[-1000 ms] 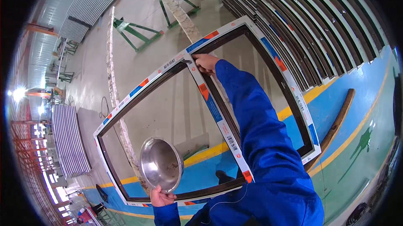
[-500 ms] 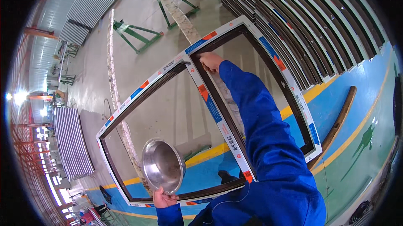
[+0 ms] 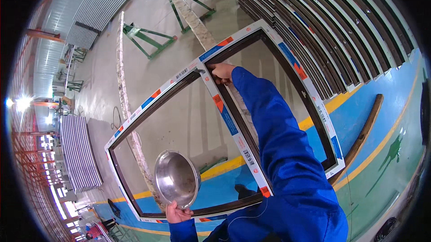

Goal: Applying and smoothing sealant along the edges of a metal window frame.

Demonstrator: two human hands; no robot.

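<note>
A window frame (image 3: 230,119) with two openings lies across padded rails, its dark profiles covered by white, blue and orange protective film. My left hand (image 3: 178,213) grips the rim of a shiny metal bowl (image 3: 176,178), which is tilted over the near part of the larger left opening. My right arm, in a blue sleeve, reaches across the right opening. At that opening's far left corner, beside the middle bar, my right hand (image 3: 221,72) is closed with its fingers bent down against the inner edge. Whatever its fingertips hold is hidden.
Green trestles (image 3: 150,42) carry the padded rails (image 3: 121,62) beyond the frame. Long profiles (image 3: 332,22) are stacked at the far right. A wooden bar (image 3: 366,127) lies to the right, over the blue and green floor. More striped profile stacks (image 3: 81,152) stand at the left.
My right hand has shifted slightly down and left at the corner, its fingers now more bent inward. The bowl stays in my left hand; the whole view has moved slightly.
</note>
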